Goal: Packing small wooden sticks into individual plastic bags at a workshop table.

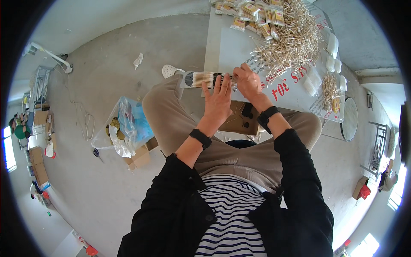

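A row of cotton swabs (203, 79) lies side by side in a narrow strip with dark parts, at the table's near left corner. My left hand (217, 100) rests over its right part, fingers stretched out and slightly apart, fingertips touching the strip. At the strip's right end, my right hand (248, 82) has its fingers bent and closed in a pinch; what is between them is hidden. Beyond it spreads a big heap of loose cotton swabs (295, 40). Several filled packs of swabs (252, 17) lie to the heap's left.
The grey table (220, 47) stands ahead. Clear plastic packs (313, 81) and a smaller swab pile (330, 90) sit at its right. Below the hands is an open cardboard box (231, 122); a plastic bag (128, 122) stands left of my knee, near scissors (97, 154).
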Action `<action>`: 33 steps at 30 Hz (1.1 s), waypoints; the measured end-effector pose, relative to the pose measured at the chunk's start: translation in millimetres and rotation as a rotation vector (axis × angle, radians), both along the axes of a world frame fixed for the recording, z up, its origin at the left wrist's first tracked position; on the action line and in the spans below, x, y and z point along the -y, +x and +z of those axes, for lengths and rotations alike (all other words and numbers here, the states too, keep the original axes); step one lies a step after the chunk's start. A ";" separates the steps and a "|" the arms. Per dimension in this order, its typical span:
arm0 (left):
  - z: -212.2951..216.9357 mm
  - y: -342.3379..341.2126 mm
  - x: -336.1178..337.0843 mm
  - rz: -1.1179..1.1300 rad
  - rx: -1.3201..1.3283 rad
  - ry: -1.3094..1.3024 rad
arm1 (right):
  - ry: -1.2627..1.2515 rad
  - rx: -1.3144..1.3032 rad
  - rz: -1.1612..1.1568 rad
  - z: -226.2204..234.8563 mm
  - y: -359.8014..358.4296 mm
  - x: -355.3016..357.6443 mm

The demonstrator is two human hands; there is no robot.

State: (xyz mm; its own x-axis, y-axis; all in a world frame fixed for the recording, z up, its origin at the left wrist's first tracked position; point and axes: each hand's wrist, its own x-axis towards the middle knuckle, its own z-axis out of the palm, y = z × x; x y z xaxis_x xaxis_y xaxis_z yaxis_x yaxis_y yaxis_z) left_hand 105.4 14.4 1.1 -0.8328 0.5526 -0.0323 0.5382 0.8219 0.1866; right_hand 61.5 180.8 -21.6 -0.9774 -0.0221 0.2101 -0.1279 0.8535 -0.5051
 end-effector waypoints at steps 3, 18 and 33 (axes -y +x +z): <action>0.8 0.9 1.6 -0.003 -0.006 -0.012 | -0.018 -0.062 0.009 -2.3 7.4 7.2; 6.8 -0.3 -1.0 0.000 0.028 0.051 | 0.194 0.420 -0.563 17.2 -42.8 -66.5; 9.4 -1.0 0.5 0.005 0.038 0.062 | -0.275 0.318 -0.152 13.8 -40.0 -79.2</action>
